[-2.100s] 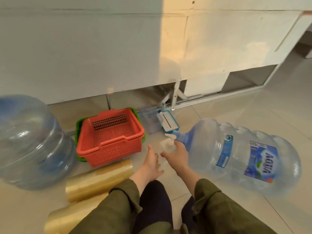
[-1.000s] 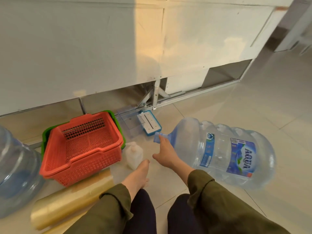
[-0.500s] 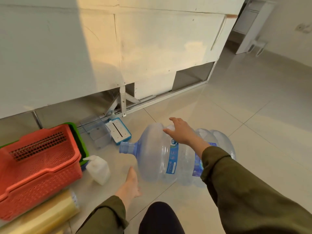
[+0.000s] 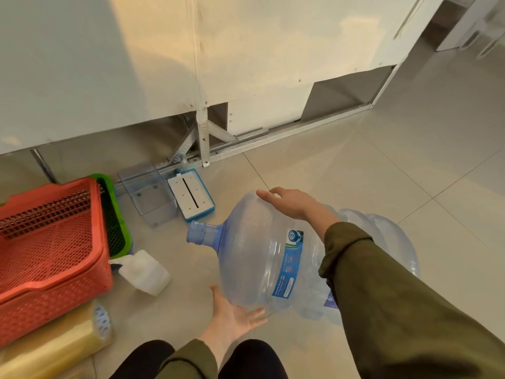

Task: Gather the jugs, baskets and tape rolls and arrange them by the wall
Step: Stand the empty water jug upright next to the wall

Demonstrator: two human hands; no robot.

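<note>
A large clear-blue water jug (image 4: 262, 255) lies on its side on the tiled floor, neck pointing left. My right hand (image 4: 289, 203) rests flat on its upper shoulder, fingers straight. My left hand (image 4: 235, 315) is palm-up under its lower front side, touching it. A red mesh basket (image 4: 49, 242) sits nested in a green basket (image 4: 114, 214) at the left. Next to the red basket's front lies a long roll of clear yellowish tape (image 4: 54, 348). A small white jug (image 4: 144, 272) lies between the baskets and the big jug.
The white panel wall (image 4: 246, 64) runs across the back, with a metal bracket (image 4: 202, 138) at its foot. A clear plastic box (image 4: 147, 195) and a blue-rimmed white tray (image 4: 191, 198) lie by the wall. Bare tile floor extends to the right.
My right hand left the jug's neck and moved onto its shoulder. My left hand came under the jug's near side. The view swung right, so the second big jug at left is out of sight.
</note>
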